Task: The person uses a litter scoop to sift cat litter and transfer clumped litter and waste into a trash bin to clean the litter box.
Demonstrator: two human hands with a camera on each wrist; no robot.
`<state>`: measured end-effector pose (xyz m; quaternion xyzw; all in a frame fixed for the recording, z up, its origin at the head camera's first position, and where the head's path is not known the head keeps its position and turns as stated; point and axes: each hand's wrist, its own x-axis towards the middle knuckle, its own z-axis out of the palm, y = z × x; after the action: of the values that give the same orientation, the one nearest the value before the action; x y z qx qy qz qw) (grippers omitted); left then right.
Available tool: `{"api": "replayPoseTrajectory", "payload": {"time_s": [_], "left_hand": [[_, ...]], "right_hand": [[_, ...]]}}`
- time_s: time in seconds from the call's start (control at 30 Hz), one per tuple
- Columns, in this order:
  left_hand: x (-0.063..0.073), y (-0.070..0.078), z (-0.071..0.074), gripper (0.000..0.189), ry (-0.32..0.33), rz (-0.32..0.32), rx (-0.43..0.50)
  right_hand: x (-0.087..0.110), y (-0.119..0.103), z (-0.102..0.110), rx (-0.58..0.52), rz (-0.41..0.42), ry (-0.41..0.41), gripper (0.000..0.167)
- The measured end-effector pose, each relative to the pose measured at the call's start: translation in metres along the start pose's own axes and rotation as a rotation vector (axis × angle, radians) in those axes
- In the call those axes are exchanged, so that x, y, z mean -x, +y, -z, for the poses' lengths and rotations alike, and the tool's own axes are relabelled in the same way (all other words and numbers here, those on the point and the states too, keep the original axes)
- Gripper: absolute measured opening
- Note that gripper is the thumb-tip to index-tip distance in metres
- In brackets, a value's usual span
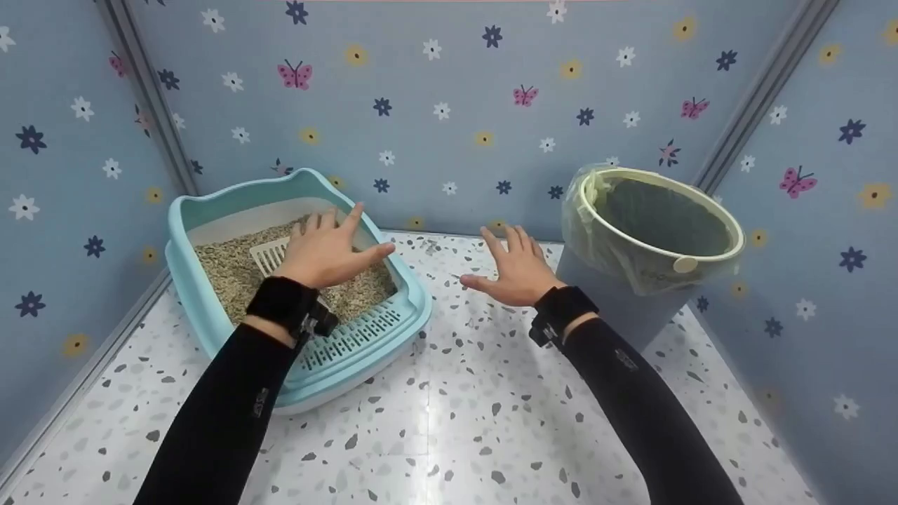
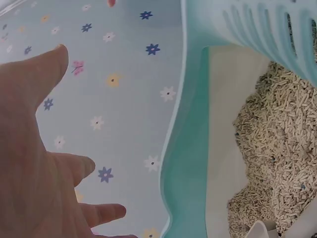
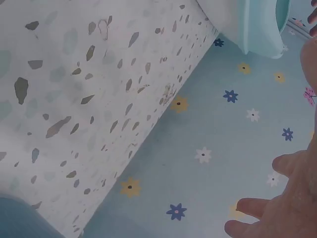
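Head view: on the speckled floor (image 1: 484,428), I see a blue litter box (image 1: 415,291) at left, a lined bin (image 1: 635,312) at right. Both hands' grips are spread wide, empty: left hand (image 1: 319,254) above the box, right hand (image 1: 520,275) near the bin. A slotted scoop (image 1: 268,258) rests inside the box.

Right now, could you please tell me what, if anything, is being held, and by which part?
Nothing: the left hand and right hand are empty.

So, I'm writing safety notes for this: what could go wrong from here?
The slotted litter scoop lies in the litter, so lifting it might flick some over the litter box rim onto the floor. The bin liner hangs loosely outside the trash bin; the nearby right hand could snag it.
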<state>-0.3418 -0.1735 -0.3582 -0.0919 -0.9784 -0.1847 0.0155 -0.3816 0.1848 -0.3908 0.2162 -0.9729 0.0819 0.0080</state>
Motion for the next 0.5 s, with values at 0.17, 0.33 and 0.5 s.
{"api": "replayPoseTrajectory", "payload": {"time_s": [0.17, 0.33, 0.5], "left_hand": [[0.009, -0.012, 0.015, 0.121, 0.033, 0.030, 0.087], [0.021, -0.032, 0.031, 0.124, 0.073, 0.086, 0.196], [0.040, -0.060, 0.045, 0.130, 0.124, 0.179, 0.282]], "right_hand": [[-0.004, -0.009, -0.003, -0.026, 0.002, 0.007, 0.110], [-0.005, -0.020, -0.002, -0.073, 0.024, 0.010, 0.108], [-0.008, -0.032, -0.006, -0.143, 0.049, -0.024, 0.106]]}}
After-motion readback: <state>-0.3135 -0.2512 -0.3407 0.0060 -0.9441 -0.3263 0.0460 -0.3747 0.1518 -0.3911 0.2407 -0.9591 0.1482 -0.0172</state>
